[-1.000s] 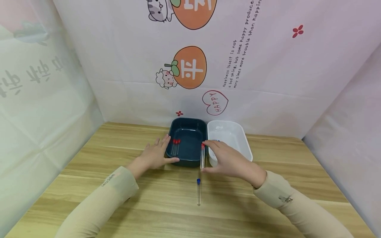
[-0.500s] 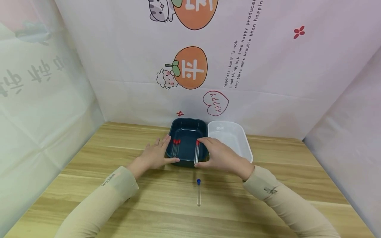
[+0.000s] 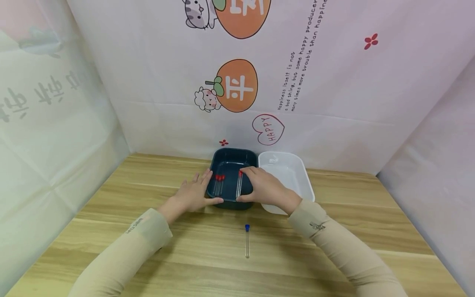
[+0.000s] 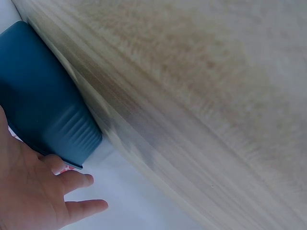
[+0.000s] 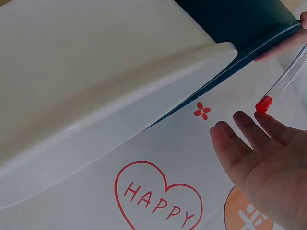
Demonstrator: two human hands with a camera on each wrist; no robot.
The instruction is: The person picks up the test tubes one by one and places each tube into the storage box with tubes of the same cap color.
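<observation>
My right hand (image 3: 265,187) pinches a clear test tube (image 3: 239,185) with a red cap over the dark blue tray (image 3: 231,159). Its thumb is at the tube's lower end and its fingertips are by the cap; the right wrist view shows that red cap (image 5: 264,104) at the fingertips. Several red-capped tubes (image 3: 219,186) lie side by side in the tray's left part. My left hand (image 3: 191,197) rests at the tray's left side, thumb along the front rim, fingers spread against the outer wall (image 4: 53,96) in the left wrist view.
A white tray (image 3: 285,165) stands against the dark one on the right, its near left part hidden by my right hand. One blue-capped tube (image 3: 247,243) lies on the wooden table (image 3: 200,255) in front. A printed cloth (image 3: 319,132) hangs close behind both trays.
My right hand has carried the red-capped tube leftward, from the edge between the trays to over the dark tray. The left hand has stayed in place.
</observation>
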